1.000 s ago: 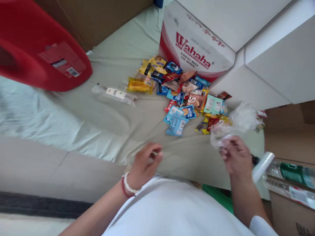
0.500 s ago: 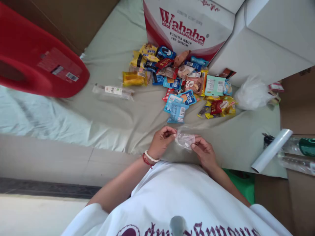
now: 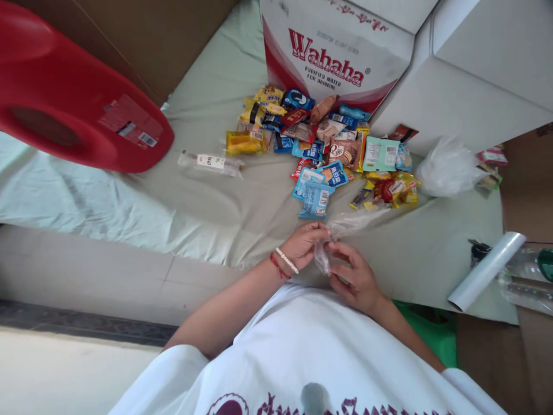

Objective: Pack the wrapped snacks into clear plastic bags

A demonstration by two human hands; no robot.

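Note:
My left hand point(image 3: 306, 243) pinches a thin clear plastic bag point(image 3: 356, 222) between thumb and fingertips. Part of the bag hangs crumpled between my hands, and a longer part stretches out to the right over the cloth. My right hand point(image 3: 355, 276) is beside the hanging part, its fingers bent and spread apart, the tips at the bag's edge. Just beyond my left hand lies a light blue snack packet point(image 3: 315, 200). Behind it is a pile of wrapped snacks point(image 3: 343, 153) in several colours.
A Wahaha carton point(image 3: 332, 57) stands behind the snacks. A long clear packet point(image 3: 210, 163) lies left of them, near a large red jug point(image 3: 86, 98). To the right are a white plastic bag point(image 3: 449, 167), a silvery roll point(image 3: 487, 271) and clear bottles point(image 3: 525, 282).
The bag was bunched up between both hands; now it trails out to the right. My right hand's fingers have spread from their pinch. The view has shifted slightly.

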